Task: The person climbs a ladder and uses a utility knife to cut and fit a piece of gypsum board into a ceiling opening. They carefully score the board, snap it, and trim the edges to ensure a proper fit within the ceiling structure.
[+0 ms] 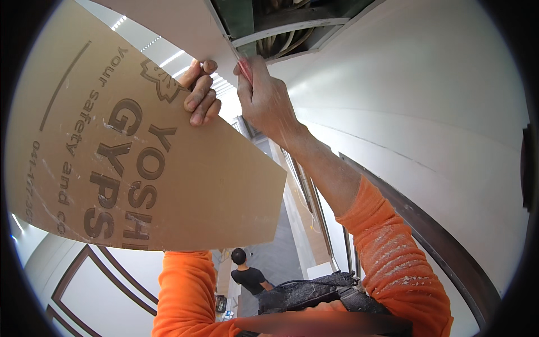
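Note:
A large tan-faced piece of gypsum board (224,191) with dark printing fills the left side of the view. My left hand (203,100) holds it, the fingers curled over its upper right edge; the left palm and most of that forearm are hidden behind it. My right hand (266,101) is raised beside the corner of a ceiling opening (289,31). It is closed around a slim red-handled tool (245,69), whose thin tip points up at the opening's edge. The tool's exact kind is unclear. White dust coats my right sleeve.
Cables (281,45) and a curved metal strip show inside the opening. A white ceiling or wall surface (404,84) spreads to the right, bordered by dark trim (438,241). Far below, a person in black (250,278) stands on the grey floor (275,224).

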Available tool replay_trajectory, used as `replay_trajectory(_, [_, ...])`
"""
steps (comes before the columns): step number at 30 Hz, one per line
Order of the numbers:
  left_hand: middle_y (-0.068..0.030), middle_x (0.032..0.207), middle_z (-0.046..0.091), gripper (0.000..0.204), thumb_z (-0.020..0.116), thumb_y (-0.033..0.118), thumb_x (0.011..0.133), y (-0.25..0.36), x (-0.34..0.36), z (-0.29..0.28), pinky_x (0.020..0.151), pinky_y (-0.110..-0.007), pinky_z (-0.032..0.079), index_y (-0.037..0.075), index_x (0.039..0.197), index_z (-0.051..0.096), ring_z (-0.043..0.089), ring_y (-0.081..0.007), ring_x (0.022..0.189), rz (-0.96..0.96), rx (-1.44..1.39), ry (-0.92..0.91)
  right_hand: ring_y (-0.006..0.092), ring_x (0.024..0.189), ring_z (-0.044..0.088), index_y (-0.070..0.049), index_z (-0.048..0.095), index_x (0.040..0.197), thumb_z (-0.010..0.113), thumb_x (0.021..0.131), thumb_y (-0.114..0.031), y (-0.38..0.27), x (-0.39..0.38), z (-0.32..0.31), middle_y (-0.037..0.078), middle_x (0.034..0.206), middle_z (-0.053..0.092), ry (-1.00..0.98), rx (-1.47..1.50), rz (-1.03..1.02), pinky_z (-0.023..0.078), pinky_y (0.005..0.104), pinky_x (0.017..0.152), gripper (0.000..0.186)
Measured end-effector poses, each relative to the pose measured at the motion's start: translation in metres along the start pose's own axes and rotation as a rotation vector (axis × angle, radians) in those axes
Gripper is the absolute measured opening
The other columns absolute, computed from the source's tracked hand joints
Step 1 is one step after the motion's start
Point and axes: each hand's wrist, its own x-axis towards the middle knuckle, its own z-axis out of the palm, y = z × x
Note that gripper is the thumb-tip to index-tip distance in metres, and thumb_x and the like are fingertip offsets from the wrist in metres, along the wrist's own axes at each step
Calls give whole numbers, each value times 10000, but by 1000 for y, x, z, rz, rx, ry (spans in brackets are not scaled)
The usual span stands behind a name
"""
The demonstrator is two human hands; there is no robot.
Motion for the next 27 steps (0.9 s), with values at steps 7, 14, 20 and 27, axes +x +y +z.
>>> replay_trajectory(7, [-11, 567, 567, 354, 139, 263, 1149, 2, -3, -3, 511, -317, 550, 59, 1161, 429, 627, -211, 474, -13, 11, 20, 388, 705, 697, -44, 501, 1116, 525, 1011, -66, -21, 12, 3, 183, 831, 659, 57, 48, -27, 534, 412, 618, 110])
replay_trajectory(14, [-23, 591, 574, 407, 73, 254, 1142, 3, 4, 8, 526, -320, 551, 72, 1125, 437, 620, -219, 488, -54, 21, -5, 433, 778, 708, -43, 517, 1127, 529, 1018, -90, 65, -32, 15, 213, 851, 679, 6, -90, 146, 549, 438, 647, 119])
replay_trajectory(20, [-22, 555, 558, 441, 71, 293, 1146, -4, -7, -12, 486, -310, 535, 80, 1089, 453, 589, -224, 429, -39, 23, -4, 319, 741, 737, -37, 519, 1134, 544, 1022, -88, -25, -1, -6, 158, 887, 696, 37, 92, 25, 539, 370, 620, 126])
replay_trajectory(27, [-19, 543, 551, 440, 85, 310, 1147, -8, -3, -10, 481, -308, 533, 82, 1082, 456, 584, -221, 421, -32, 15, -8, 318, 727, 734, -45, 521, 1127, 540, 1015, -65, 15, -9, 1, 150, 854, 683, 36, 53, -4, 549, 376, 631, 115])
